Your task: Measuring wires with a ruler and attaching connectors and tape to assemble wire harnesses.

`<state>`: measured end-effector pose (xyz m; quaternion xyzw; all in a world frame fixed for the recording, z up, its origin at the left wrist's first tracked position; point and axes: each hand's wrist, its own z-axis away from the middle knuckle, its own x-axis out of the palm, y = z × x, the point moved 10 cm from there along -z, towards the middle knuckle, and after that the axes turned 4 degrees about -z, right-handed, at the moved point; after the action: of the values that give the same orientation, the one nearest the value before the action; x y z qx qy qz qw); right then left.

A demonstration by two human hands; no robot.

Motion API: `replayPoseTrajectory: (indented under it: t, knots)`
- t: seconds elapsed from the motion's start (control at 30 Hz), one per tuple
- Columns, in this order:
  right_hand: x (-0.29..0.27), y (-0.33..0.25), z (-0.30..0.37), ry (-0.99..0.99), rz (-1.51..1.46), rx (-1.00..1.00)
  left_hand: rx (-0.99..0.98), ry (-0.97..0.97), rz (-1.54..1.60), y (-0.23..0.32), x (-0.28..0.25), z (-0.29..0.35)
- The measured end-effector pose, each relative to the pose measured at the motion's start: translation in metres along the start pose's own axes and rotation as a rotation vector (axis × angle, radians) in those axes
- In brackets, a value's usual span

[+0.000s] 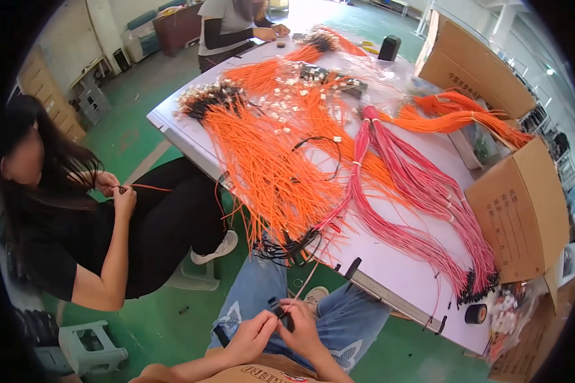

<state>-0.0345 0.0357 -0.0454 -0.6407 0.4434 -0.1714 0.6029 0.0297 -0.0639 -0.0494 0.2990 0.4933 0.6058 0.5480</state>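
Over my lap, my left hand (252, 336) and my right hand (302, 329) meet with fingers closed. Between their fingertips is a small black piece (276, 306), mostly covered, so its kind is unclear. A thin pale pink wire (310, 279) runs from my right fingers up toward the table edge. What my left fingers pinch is hidden. Just beyond my hands, black wire ends (287, 247) hang over the edge beside a large heap of orange wires (262, 172) with dark and white connector ends.
Pink wire bundles (421, 172) lie on the white table (402, 258). A metal ruler (383, 292) lines its near edge. At right are cardboard boxes (514, 210) and a black tape roll (475, 313). One person (108, 242) sits left, another (227, 32) works beyond. A stool (89, 345) stands lower left.
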Motion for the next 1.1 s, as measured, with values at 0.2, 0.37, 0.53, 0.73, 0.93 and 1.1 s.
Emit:
replayPoseTrajectory:
  t: [0.2,0.37,0.53,0.73,0.93,1.1]
  knots:
    - [-0.024,0.009,-0.001,0.004,0.015,0.175,0.08,0.065,-0.314,0.011,-0.011,-0.008]
    - [-0.045,-0.03,-0.045,0.291,0.254,0.093,0.089,-0.011,-0.312,0.018,0.007,-0.011]
    - [-0.031,0.001,-0.007,0.156,-0.109,0.143,-0.07,-0.058,-0.064,-0.01,0.003,-0.008]
    - [-0.019,0.011,-0.005,0.132,0.067,0.055,-0.052,-0.065,-0.098,0.005,-0.001,-0.013]
    - [-0.058,-0.009,-0.01,0.287,0.061,0.13,0.251,0.082,-0.299,0.026,-0.002,-0.015]
    - [-0.041,-0.049,-0.059,0.343,0.382,-0.037,0.42,0.141,-0.355,0.036,0.006,-0.005]
